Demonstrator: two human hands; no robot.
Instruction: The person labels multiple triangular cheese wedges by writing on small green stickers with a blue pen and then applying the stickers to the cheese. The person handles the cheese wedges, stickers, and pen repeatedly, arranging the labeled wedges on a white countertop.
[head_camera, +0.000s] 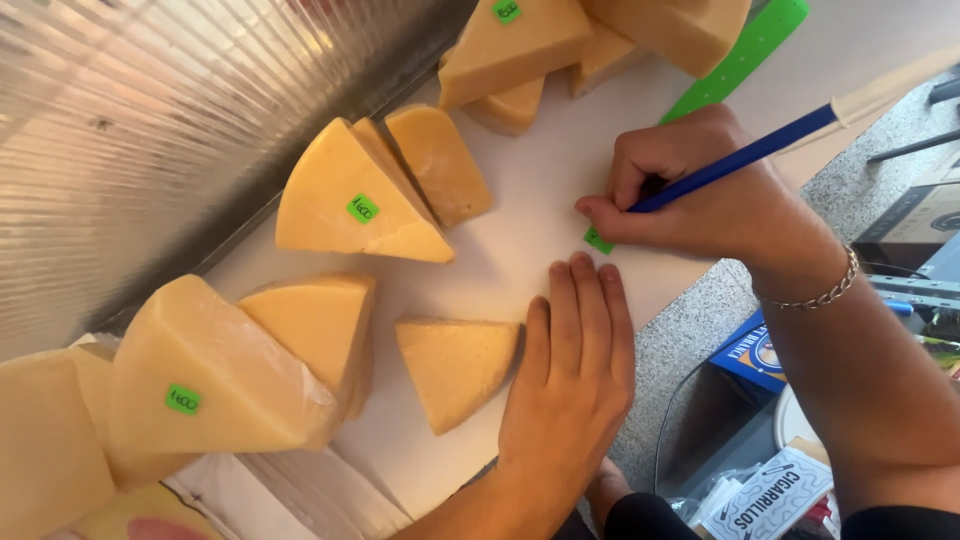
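We see the right hand (700, 205) closed around a blue pen (740, 160), its tip on a small green sticker (597, 241) on the white counter (520, 240). The left hand (570, 390) lies open and flat just near of the sticker, beside an unlabelled cheese wedge (455, 365) to its left.

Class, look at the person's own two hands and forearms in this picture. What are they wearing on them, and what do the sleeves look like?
Both forearms are bare. The right hand has a silver-coloured chain bracelet with small linked pieces around the wrist. The left hand shows no ring, watch or glove. A dark sleeve edge shows high on the right arm at the bottom of the picture. Fingernails are short and unpainted.
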